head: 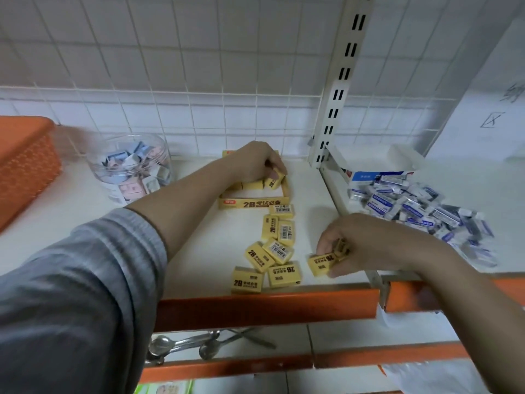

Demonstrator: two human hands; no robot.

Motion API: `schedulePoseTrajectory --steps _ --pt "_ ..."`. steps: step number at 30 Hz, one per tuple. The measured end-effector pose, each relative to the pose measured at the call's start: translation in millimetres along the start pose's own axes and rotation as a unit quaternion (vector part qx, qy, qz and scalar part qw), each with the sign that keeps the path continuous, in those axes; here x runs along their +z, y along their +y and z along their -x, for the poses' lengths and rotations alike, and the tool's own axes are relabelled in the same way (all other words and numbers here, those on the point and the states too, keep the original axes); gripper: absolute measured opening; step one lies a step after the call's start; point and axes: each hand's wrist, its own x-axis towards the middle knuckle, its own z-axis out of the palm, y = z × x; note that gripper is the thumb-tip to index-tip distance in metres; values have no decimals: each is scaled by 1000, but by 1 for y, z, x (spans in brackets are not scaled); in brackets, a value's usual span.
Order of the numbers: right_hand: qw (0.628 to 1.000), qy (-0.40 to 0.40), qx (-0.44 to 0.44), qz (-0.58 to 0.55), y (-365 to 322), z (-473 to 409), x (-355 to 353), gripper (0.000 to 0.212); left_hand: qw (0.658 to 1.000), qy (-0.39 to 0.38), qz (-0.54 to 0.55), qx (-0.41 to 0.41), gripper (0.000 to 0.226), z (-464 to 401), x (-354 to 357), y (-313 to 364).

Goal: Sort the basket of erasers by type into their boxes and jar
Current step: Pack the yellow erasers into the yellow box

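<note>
White shelf [199, 251]: left hand [255, 160] pinches a yellow eraser [275, 180] into the yellow box [252, 203]; right hand [366, 240] grips two more. Seven lie before the box (blue pile [420, 209] right, unsorted).

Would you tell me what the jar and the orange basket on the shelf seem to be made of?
The jar looks like clear, glossy plastic: the erasers inside show straight through its wall. The orange basket appears to be matte moulded plastic with a woven-look texture, though blur leaves that open.
</note>
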Motion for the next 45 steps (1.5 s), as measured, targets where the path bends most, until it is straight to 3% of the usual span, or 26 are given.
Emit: schedulePoseTrajectory --steps 6,12,16,21,25,30,38,45 --pt "996 45 -3 -75 4 2 -5 23 998 -26 -48 18 42 -1 6 1" --pt "992 67 -17 -107 8 0 -7 21 997 71 2 15 49 8 17 2" --pt "990 79 -21 -118 8 -2 -11 20 997 62 -35 5 27 11 13 1" --pt "990 90 -20 -104 10 -4 -14 21 994 53 -94 6 32 9 17 2" --pt "991 92 -17 -98 9 -4 -15 21 994 38 -97 18 21 10 21 -4" --pt "989 107 -8 -102 9 -3 -15 22 994 61 -90 12 22 17 23 -6" --pt "967 224 -13 -118 5 -13 -15 17 995 93 -4 21 19 66 5 7" --pt "937 321 -7 -141 0 -30 -16 25 995 4 98 -23 17 126 8 29"
